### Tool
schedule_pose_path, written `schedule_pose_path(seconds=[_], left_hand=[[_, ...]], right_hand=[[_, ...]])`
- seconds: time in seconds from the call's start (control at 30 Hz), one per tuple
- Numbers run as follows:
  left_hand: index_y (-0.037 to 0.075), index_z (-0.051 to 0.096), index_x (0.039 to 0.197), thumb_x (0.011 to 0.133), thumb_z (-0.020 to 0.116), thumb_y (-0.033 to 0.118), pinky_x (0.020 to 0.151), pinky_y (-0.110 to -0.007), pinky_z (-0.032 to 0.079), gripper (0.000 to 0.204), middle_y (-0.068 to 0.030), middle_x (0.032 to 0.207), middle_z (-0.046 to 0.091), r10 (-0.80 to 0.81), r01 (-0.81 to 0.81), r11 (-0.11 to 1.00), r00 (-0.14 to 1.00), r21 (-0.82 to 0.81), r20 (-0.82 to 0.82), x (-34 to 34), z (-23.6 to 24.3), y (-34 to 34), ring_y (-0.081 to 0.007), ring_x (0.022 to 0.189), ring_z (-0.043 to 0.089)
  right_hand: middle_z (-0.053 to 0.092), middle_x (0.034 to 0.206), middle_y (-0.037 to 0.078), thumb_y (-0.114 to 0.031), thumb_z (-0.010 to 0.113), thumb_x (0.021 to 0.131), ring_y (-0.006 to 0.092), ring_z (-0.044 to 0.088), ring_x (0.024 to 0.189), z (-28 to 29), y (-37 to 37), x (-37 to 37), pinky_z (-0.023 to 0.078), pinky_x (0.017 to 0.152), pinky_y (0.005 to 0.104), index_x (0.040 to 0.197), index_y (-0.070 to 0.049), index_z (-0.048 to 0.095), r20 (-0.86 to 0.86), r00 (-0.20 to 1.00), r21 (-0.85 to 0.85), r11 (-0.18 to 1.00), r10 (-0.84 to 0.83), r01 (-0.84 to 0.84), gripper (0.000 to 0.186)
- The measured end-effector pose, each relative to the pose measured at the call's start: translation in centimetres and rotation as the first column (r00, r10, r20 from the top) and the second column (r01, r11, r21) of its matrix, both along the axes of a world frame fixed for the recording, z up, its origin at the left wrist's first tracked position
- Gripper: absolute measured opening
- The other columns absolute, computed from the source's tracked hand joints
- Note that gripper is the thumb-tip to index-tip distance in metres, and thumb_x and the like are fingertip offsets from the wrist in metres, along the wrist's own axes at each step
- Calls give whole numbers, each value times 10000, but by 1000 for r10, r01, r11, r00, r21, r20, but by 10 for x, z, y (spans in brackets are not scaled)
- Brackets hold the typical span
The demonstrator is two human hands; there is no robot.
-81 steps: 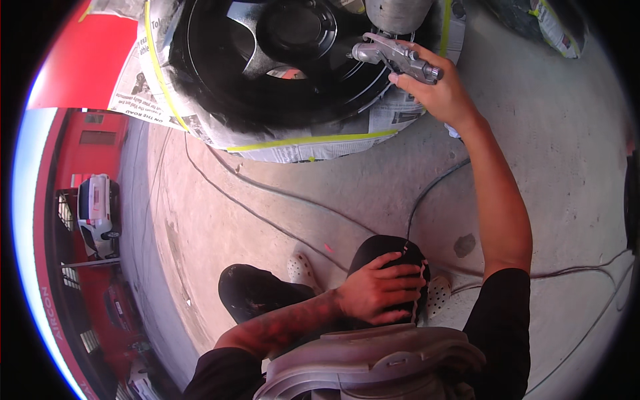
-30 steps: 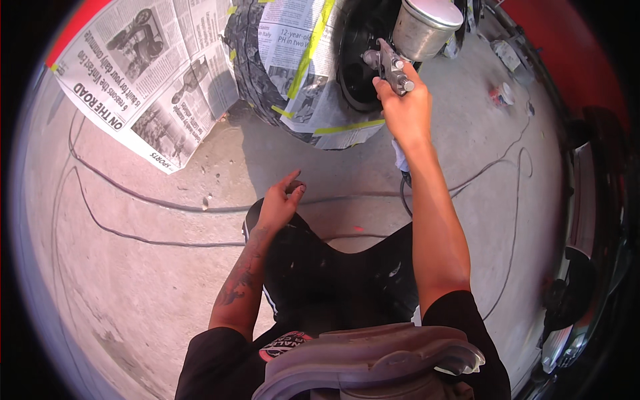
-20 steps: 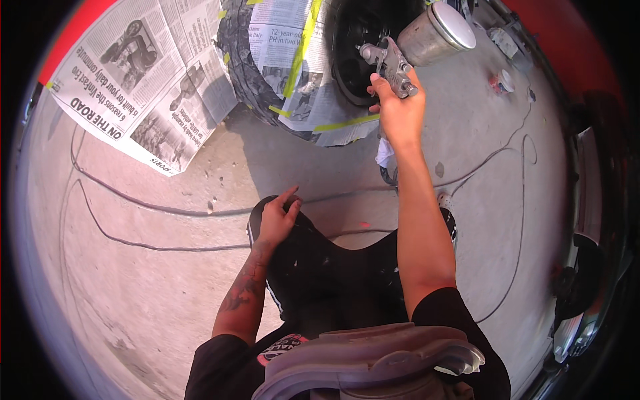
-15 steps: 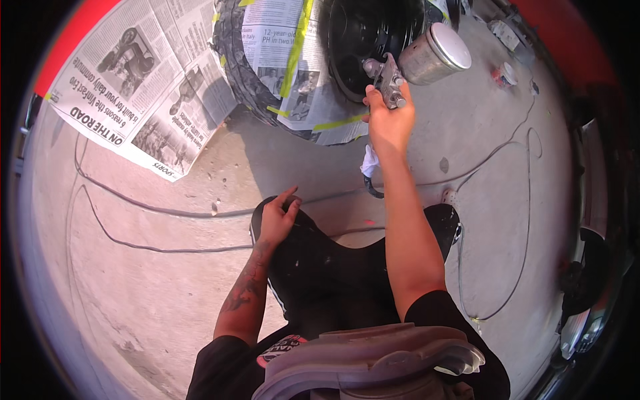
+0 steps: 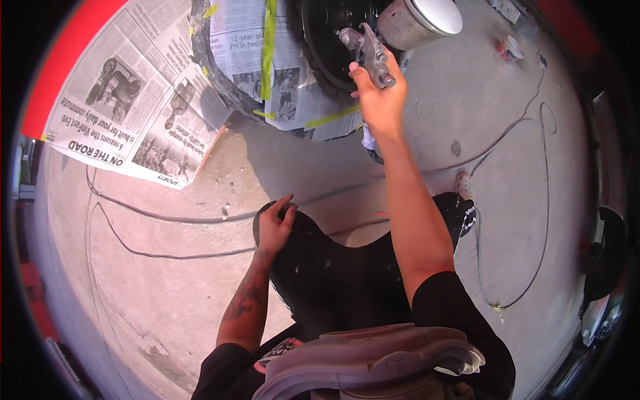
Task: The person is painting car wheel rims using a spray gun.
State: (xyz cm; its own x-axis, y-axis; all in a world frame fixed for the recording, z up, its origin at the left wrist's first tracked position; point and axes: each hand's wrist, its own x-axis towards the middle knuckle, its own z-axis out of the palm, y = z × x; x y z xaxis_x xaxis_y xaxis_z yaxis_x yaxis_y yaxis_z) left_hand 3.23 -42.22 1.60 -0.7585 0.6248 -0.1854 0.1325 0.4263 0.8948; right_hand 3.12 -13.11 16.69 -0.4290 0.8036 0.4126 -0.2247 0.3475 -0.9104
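My right hand (image 5: 379, 93) grips a metal spray gun (image 5: 373, 59) with a silver cup (image 5: 417, 23) on it, nozzle close to a glossy black wheel rim (image 5: 323, 47). The tyre is masked with newspaper (image 5: 240, 80) and strips of yellow tape (image 5: 268, 50). A white cloth (image 5: 367, 137) hangs below my right hand beside a hose. My left hand (image 5: 277, 220) rests on the knee of my black trousers (image 5: 327, 280), fingers loosely apart and holding nothing. A large newspaper sheet (image 5: 133, 107) lies left of the tyre, over a red panel (image 5: 47, 80).
Thin hoses (image 5: 170, 255) snake over the concrete floor (image 5: 173, 300). A small white-and-red container (image 5: 512, 50) is at the upper right. Dark vehicle parts (image 5: 603, 247) line the right rim of the picture. My light clog (image 5: 465, 183) shows beside the right knee.
In the last second the spray gun has shifted up and left with the wheel in view. Since the oldest frame, my left hand has moved from the right knee to the left.
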Motion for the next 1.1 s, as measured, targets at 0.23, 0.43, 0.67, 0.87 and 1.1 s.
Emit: schedule_pose_path(seconds=[0.23, 0.43, 0.67, 0.87, 1.1], left_hand=[[63, 669, 1236, 919, 665, 220, 712, -304, 523, 354, -118, 898, 736, -11, 14, 999, 996, 36, -86, -5, -9, 5, -181, 705, 669], [69, 674, 1228, 918, 662, 220, 755, -312, 531, 345, -123, 905, 738, -13, 16, 999, 998, 46, -69, -7, -16, 6, -209, 782, 699], [73, 673, 1231, 916, 667, 238, 762, -323, 533, 356, -125, 943, 739, 1, 1, 995, 1000, 99, -23, -2, -14, 1, -220, 802, 710], [109, 667, 1244, 905, 676, 253, 789, -325, 536, 368, -57, 980, 747, -61, 30, 971, 990, -236, -126, 10, 16, 6, -209, 863, 716], [132, 696, 1150, 878, 691, 265, 702, -349, 515, 303, -13, 936, 738, -102, -1, 965, 920, -261, -379, 44, 35, 16, -223, 758, 692]], right_hand=[[695, 846, 48, -162, 717, 859, 106, 662, 748, 86, 40, -11, 555, 554, 281, 1085, -34, 654, 472, 880, 103, 988, 57, -119, 268], [626, 731, 63, -45, 674, 843, 151, 593, 572, 128, 53, -10, 481, 437, 296, 1058, -7, 625, 583, 739, -132, 937, 338, -324, 224], [643, 815, 55, -34, 661, 859, 119, 589, 641, 120, 29, 17, 502, 529, 266, 1205, -3, 603, 455, 852, 66, 945, 258, -321, 352], [623, 776, -3, -101, 693, 874, 78, 527, 612, -17, 20, 56, 460, 539, 266, 1269, -45, 620, 375, 926, 6, 999, 35, -40, 405], [652, 862, 24, -63, 671, 888, 78, 568, 699, -84, -14, 38, 470, 632, 246, 1341, 15, 541, 161, 987, -232, 972, -1, 39, 478]])
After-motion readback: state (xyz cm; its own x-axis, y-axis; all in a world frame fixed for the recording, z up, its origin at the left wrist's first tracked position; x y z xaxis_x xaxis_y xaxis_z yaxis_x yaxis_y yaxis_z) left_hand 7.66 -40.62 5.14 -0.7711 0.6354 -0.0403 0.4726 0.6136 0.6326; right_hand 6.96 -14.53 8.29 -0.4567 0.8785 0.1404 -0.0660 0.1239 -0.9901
